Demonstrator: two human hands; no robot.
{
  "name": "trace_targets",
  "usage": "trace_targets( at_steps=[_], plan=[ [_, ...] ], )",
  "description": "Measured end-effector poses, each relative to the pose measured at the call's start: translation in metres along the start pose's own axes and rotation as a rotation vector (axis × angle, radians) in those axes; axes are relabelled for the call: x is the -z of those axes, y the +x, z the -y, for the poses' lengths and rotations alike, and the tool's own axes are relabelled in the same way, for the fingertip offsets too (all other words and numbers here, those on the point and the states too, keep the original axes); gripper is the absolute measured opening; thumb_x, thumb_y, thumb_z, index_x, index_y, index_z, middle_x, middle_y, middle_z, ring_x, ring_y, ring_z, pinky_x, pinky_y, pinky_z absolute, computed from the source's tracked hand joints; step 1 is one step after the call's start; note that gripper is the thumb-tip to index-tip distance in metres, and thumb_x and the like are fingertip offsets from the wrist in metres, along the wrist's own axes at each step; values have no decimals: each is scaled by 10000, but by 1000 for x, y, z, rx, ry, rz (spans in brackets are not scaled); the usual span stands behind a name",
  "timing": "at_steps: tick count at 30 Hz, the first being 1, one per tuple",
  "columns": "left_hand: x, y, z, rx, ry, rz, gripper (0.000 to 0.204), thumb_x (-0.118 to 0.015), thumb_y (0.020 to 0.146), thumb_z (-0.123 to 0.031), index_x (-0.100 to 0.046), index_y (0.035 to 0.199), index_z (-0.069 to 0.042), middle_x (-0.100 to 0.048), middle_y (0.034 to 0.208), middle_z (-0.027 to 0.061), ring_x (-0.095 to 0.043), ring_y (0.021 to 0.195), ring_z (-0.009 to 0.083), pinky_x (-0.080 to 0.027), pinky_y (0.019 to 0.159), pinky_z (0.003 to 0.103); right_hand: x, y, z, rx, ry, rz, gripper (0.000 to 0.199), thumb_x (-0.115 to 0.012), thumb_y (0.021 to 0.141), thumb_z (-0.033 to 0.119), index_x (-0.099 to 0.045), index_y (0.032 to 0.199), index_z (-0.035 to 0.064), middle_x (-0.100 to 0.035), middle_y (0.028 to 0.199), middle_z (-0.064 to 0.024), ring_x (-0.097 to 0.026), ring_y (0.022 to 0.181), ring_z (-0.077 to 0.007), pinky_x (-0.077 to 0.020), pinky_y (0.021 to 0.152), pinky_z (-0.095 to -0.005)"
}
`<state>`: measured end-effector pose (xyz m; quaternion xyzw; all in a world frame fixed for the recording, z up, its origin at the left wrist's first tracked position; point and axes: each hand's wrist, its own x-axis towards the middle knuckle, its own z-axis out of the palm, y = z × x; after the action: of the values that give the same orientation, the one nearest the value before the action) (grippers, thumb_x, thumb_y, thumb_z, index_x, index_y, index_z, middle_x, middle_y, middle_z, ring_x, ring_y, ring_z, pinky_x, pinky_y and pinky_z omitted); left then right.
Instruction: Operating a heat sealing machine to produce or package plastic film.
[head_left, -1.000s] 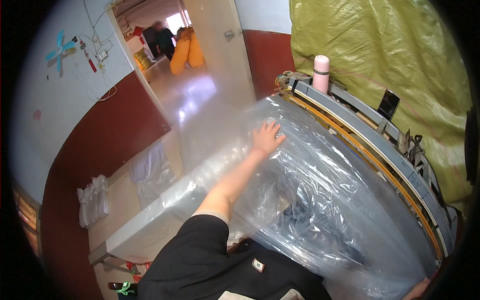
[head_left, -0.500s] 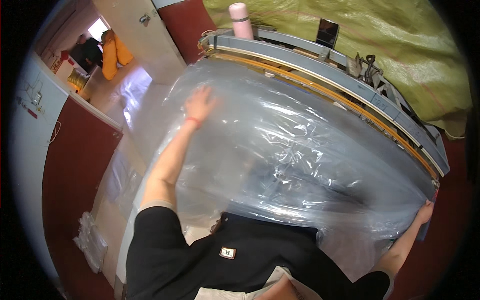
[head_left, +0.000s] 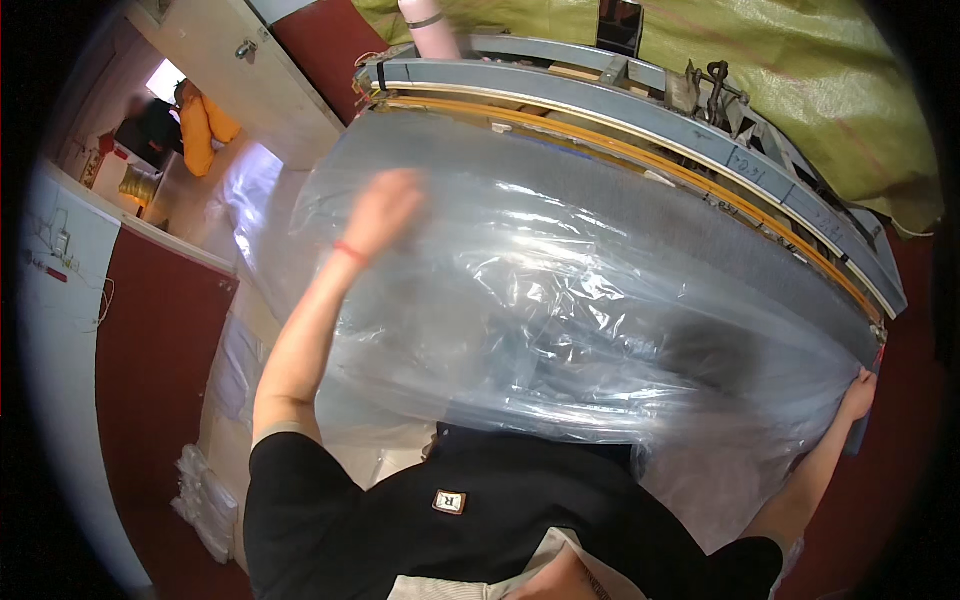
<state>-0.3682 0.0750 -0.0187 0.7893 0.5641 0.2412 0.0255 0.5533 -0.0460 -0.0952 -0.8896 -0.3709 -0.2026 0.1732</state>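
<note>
1. Plastic sheet [head_left: 560, 320]: clear, glossy, creased film.
2. Beam [head_left: 620, 101] just beyond the plastic sheet: grey metal, smooth, dull.
3. Tarpaulin [head_left: 810, 85] farther beyond the plastic sheet: woven plastic, wrinkled, shiny.
4. Wall [head_left: 162, 350] left of the plastic sheet: painted, red-brown part matt.
5. Shirt [head_left: 400, 530] on the plastic sheet's near side: black cloth, matt.

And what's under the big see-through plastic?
Through the clear plastic sheet, a dark grey surface shows dimly along the orange strip. Wrinkles and glare cover the middle, so I can't tell what's there.

White glare on plastic sheeting [head_left: 540, 290], motion-blurred left hand [head_left: 385, 208], black fisheye corners
</note>
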Motion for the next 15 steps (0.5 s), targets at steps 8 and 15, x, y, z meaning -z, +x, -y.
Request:
trace_targets(
  at_steps=[8, 15],
  plan=[
    [-33, -17, -53, -207, 130, 159, 498, -537, 821, -265, -413, 1238, -22, -354, 1328, 137, -284, 1253, 314, -278, 997, 387, -3, 0, -1, -99, 125, 34, 368, -471, 849, 403, -542, 893, 45, -584, 870, -163, -539, 798, -347, -414, 673, -398],
    [-45, 10, -41, 7, -61, -52, 263, -580, 785, -143, -559, 1014, -16, -610, 862, 115, -571, 810, 249, -446, 727, 332, 10, 24, -70, -351, 1230, 171, 348, -584, 828, 300, -566, 1030, 17, -590, 956, -38, -533, 903, -158, -411, 805, -297]
  ],
)
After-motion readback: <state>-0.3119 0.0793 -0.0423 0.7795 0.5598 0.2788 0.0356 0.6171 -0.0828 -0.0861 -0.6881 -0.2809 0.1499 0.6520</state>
